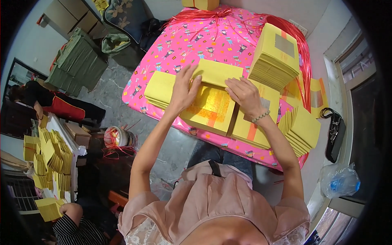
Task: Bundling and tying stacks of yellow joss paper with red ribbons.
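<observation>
At the left front of the bench, which wears a glossy pink printed cover (179,45), lies a low stack of plain yellow paper (158,87). Next to it the left hand (184,90) has its fingers loosely spread, thumb apart, at the left end of a flat, plain yellow paper bundle (218,73). That bundle lies at the far edge of a thick yellow paper block with a shiny gold patch and orange strip (210,107). The right hand (247,94) lays nearly straight, close-set fingers over the bundle's right end (whether either hand pinches it, I cannot tell). Farther right is a yellow block with an orange stripe (254,130). The step looks like squaring the bundle; the next move probably calls for even pressure from both hands, keeping its edges aligned.
</observation>
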Motion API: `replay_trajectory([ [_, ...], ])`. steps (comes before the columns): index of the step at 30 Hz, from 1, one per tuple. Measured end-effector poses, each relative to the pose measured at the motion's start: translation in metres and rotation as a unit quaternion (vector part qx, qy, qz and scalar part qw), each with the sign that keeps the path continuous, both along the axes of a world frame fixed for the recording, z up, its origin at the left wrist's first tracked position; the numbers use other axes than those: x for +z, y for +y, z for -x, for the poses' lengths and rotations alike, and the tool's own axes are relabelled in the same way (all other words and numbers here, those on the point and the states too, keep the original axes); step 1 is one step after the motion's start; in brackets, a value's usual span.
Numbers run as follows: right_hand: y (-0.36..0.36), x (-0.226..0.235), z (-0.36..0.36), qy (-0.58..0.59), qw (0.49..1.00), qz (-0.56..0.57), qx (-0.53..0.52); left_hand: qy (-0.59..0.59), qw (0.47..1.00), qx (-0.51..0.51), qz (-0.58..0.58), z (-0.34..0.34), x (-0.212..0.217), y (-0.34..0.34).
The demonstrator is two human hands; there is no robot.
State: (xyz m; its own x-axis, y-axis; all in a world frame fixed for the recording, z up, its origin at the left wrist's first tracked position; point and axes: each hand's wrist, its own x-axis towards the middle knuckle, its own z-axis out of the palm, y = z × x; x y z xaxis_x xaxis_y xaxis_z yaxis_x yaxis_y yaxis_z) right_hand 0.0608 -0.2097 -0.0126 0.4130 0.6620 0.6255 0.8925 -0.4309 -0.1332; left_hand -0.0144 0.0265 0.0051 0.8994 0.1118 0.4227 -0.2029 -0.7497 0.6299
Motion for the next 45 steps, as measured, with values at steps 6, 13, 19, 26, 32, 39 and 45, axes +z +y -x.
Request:
replay_trajectory([
  [6, -0.007, -0.006, 0.021, -0.056, 0.997, -0.05, -0.004, 0.171, 0.951, 0.057, 0.25, 0.012, 0.007, -0.006],
  [13, -0.019, -0.001, 0.047, -0.011, 0.999, -0.04, 0.008, 0.122, 0.888, -0.007, 0.443, 0.022, -0.006, -0.018],
  [19, -0.017, 0.015, 0.058, 0.188, 0.945, -0.258, -0.066, 0.029, 0.866, -0.045, 0.497, 0.045, 0.0, -0.03],
  [26, -0.016, 0.015, 0.06, 0.476, 0.786, -0.388, 0.069, -0.008, 0.856, -0.069, 0.512, 0.057, 0.002, -0.037],
  [32, -0.019, 0.018, 0.058, 0.509, 0.766, -0.378, 0.103, 0.03, 0.839, -0.091, 0.536, 0.067, 0.007, -0.031],
  [39, -0.026, 0.042, 0.05, 0.539, 0.794, -0.251, 0.124, 0.15, 0.861, -0.172, 0.455, 0.072, 0.029, 0.003],
  [45, -0.015, 0.068, 0.05, 0.495, 0.856, -0.087, 0.125, 0.215, 0.897, -0.243, 0.3, 0.076, 0.038, -0.003],
])
